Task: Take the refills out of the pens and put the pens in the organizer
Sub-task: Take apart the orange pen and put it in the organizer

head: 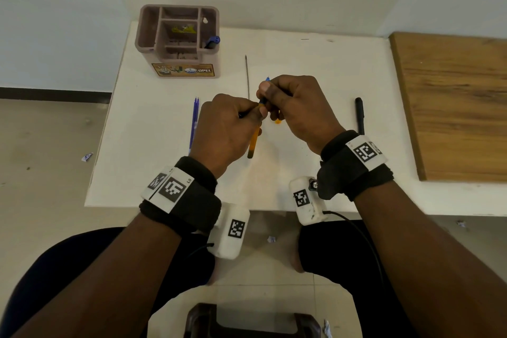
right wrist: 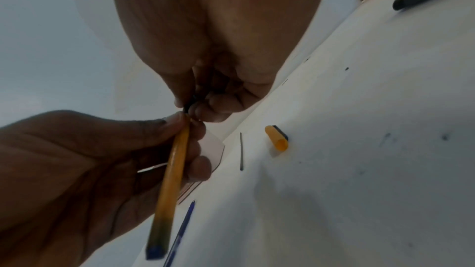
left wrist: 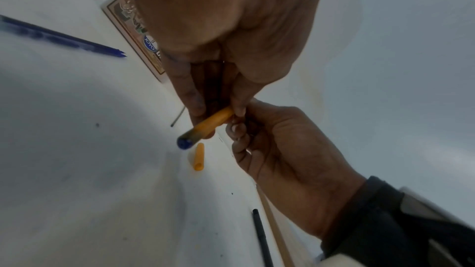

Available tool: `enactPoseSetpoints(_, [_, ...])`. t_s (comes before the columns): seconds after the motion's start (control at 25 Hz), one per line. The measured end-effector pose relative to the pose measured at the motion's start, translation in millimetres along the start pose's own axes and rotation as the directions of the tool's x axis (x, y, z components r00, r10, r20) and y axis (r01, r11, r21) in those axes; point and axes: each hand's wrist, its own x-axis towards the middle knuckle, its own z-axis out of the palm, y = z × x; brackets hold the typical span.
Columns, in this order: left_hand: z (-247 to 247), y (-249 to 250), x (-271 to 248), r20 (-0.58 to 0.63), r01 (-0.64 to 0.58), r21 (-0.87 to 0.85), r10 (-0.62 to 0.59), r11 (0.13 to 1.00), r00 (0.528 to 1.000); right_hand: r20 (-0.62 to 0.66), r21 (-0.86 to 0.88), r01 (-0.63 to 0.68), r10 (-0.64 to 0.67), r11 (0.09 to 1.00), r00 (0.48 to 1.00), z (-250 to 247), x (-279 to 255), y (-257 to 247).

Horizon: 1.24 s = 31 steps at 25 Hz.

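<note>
My left hand (head: 233,123) grips an orange pen (head: 253,140) by its barrel above the middle of the white table (head: 315,63); the pen's blue back end (left wrist: 184,143) points toward me. My right hand (head: 296,107) pinches the pen's dark front end (head: 263,100), and a blue tip (head: 267,79) pokes out past its fingers. Whether that piece is the refill or the nose cone, I cannot tell. The brown organizer (head: 142,35) stands at the far left with a blue pen (head: 212,42) in its right compartment. The wrist views show the orange pen (right wrist: 169,190) held between both hands.
An orange cap (head: 278,120) lies under my right hand. A thin grey refill (head: 247,77) lies beyond my hands, and two blue refills (head: 194,123) lie to the left. A black pen (head: 360,115) lies to the right, near a wooden board (head: 452,104).
</note>
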Motion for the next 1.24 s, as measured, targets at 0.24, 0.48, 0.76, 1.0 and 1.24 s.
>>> enactPoseSetpoints(0.24, [7.6, 1.9, 2.3, 0.013, 0.097, -0.097, -0.096, 0.991, 0.995, -0.071, 0.127, -0.142, 0.152, 0.982, 0.986, -0.9, -0.1, -2.8])
enactPoseSetpoints(0.48, [7.2, 1.6, 3.0, 0.004, 0.104, -0.113, -0.104, 0.988, 0.995, -0.119, 0.096, -0.085, 0.096, 0.992, 0.988, -2.2, 0.6, 0.3])
enactPoseSetpoints(0.76, [8.6, 4.1, 2.2, 0.01, 0.121, -0.102, -0.12, 0.987, 0.993, -0.099, 0.128, -0.111, 0.124, 0.986, 0.987, -1.3, 1.2, -1.2])
enactPoseSetpoints(1.0, [8.5, 4.0, 2.2, 0.02, 0.127, -0.093, -0.125, 0.988, 0.992, -0.078, 0.183, -0.095, 0.111, 0.978, 0.991, -4.9, 0.5, -0.5])
enactPoseSetpoints(1.24, [8.6, 4.5, 2.1, 0.016, 0.125, -0.091, -0.124, 0.988, 0.992, -0.094, 0.073, -0.09, 0.097, 0.993, 0.991, 0.1, -0.6, 0.6])
